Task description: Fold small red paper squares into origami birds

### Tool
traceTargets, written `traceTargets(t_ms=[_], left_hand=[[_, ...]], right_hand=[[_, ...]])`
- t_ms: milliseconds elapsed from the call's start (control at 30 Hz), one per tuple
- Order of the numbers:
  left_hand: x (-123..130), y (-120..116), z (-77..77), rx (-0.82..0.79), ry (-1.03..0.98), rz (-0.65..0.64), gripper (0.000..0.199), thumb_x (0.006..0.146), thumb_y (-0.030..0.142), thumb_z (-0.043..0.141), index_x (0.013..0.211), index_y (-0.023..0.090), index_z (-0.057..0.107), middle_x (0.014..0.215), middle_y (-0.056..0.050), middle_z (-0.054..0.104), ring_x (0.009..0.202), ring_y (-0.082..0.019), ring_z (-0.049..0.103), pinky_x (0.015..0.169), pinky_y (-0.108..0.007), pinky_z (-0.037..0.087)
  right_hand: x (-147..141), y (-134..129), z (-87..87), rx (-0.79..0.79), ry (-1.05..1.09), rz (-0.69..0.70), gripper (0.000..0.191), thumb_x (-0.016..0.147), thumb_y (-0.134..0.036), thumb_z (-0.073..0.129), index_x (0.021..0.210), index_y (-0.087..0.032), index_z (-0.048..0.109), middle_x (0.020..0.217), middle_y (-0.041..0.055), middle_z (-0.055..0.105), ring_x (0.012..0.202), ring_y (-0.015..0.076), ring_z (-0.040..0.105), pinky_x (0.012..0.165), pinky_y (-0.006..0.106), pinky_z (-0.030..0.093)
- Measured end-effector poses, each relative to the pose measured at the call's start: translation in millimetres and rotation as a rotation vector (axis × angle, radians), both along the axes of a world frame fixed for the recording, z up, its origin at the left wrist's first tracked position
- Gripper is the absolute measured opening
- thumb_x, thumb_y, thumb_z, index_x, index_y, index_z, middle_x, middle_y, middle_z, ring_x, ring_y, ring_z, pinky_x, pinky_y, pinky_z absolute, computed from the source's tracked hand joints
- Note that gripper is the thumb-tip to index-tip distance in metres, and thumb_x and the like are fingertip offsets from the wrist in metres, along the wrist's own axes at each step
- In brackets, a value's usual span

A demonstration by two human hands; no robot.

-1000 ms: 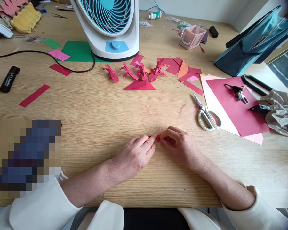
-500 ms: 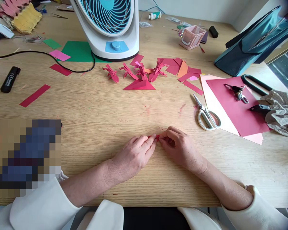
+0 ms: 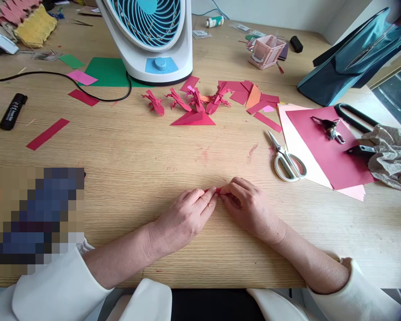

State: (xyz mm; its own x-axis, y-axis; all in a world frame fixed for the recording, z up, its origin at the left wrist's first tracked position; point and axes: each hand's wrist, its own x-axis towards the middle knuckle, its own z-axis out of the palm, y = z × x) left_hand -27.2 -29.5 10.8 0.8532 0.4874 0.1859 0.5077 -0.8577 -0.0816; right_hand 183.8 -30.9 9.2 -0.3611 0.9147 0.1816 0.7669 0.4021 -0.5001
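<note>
A small piece of folded red paper (image 3: 218, 190) lies mostly hidden under my fingers near the front of the wooden table. My left hand (image 3: 186, 211) presses on its left part, fingers together. At its right end, my right hand (image 3: 249, 206) pinches the paper between thumb and fingertips. Farther back stand several folded red paper figures (image 3: 195, 99), with a folded red paper triangle (image 3: 194, 118) in front of them. White-handled scissors (image 3: 287, 160) rest to the right of my hands, blades pointing away.
A white and blue fan (image 3: 153, 49) stands at the back, its black cable (image 3: 96, 95) running left. Red sheets and keys (image 3: 330, 130) lie at right, near a teal bag (image 3: 347, 62). A black marker (image 3: 13, 111) and red strip (image 3: 48, 133) lie left. A pixelated area covers the lower left.
The right fingers have closed in slightly around the end of the red paper. The left hand stays nearly in place, and the whole view has shifted a little.
</note>
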Motion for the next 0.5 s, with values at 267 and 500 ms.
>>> traceTargets(t_ms=[267, 500], left_hand=[[2.4, 0.2, 1.1, -0.019, -0.001, 0.022, 0.042, 0.096, 0.011, 0.039, 0.135, 0.006, 0.051, 0.134, -0.015, 0.06, 0.101, -0.021, 0.058, 0.087, -0.034, 0.049], [2.9, 1.4, 0.5, -0.025, 0.009, 0.029, 0.039, 0.094, 0.01, 0.043, 0.131, 0.008, 0.055, 0.134, -0.012, 0.061, 0.104, -0.021, 0.058, 0.088, -0.034, 0.05]], right_hand=[[3.2, -2.0, -4.3, 0.074, -0.04, 0.041, 0.014, 0.092, -0.013, 0.054, 0.083, -0.016, 0.063, 0.079, 0.0049, 0.061, 0.073, 0.0168, 0.055, 0.069, 0.029, 0.045], [5.4, -11.3, -4.6, 0.189, -0.115, 0.105, 0.017, 0.097, -0.015, 0.05, 0.088, -0.015, 0.065, 0.082, 0.0075, 0.062, 0.074, 0.0179, 0.053, 0.07, 0.031, 0.046]])
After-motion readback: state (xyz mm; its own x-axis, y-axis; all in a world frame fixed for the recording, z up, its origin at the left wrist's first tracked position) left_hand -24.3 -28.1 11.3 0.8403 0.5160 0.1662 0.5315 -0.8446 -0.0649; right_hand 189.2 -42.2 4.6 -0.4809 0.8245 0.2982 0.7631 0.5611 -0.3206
